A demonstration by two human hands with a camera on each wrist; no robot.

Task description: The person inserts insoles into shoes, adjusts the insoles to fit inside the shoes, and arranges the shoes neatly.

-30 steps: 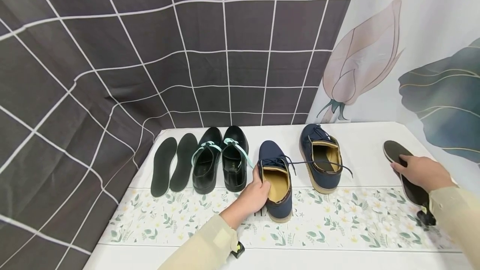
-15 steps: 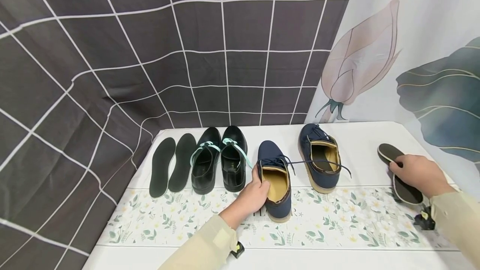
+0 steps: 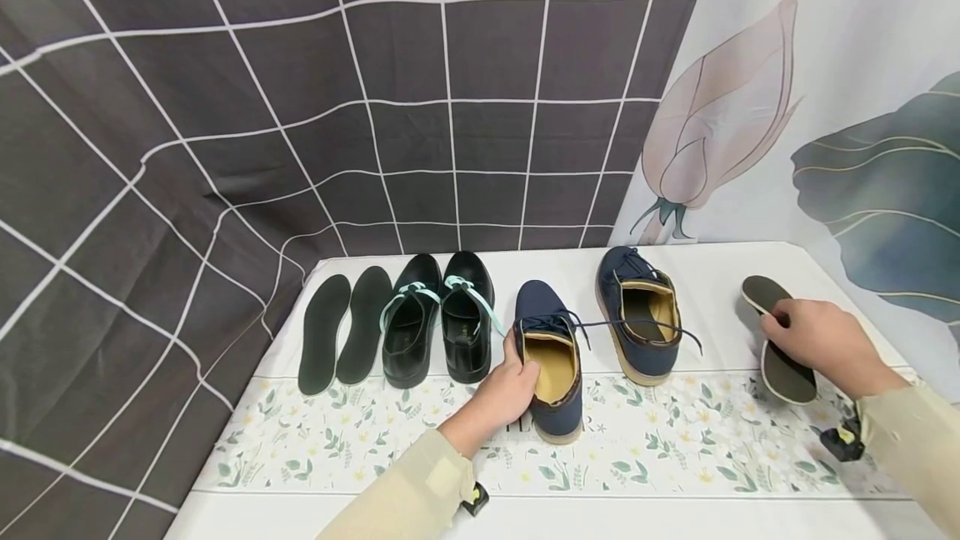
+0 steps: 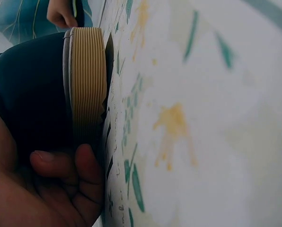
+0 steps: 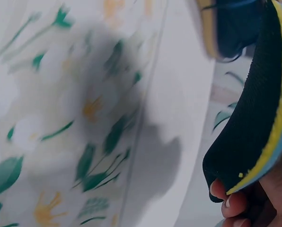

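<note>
In the head view my left hand (image 3: 501, 398) holds the left side of a navy lace-up shoe (image 3: 558, 411), thumb at the opening. The shoe's inside is tan, and its sole (image 4: 88, 80) is ribbed and pale in the left wrist view. My right hand (image 3: 825, 344) pinches a dark insole (image 3: 786, 373) by its middle, off the tabletop at the far right. The right wrist view shows that insole (image 5: 250, 109) curved, with a yellow and light-blue edge. Between them stands a second navy shoe (image 3: 651, 361) with a dark insole inside.
A pair of black shoes (image 3: 468, 361) with mint laces stands left of the navy one. Two dark insoles (image 3: 324, 336) lie at the far left of the white, flower-printed table (image 3: 675, 457). A navy lace stretches between the navy shoes. Curtains hang behind.
My right hand has carried the insole leftward, and it has tilted in my grip. The left hand and its shoe stay put.
</note>
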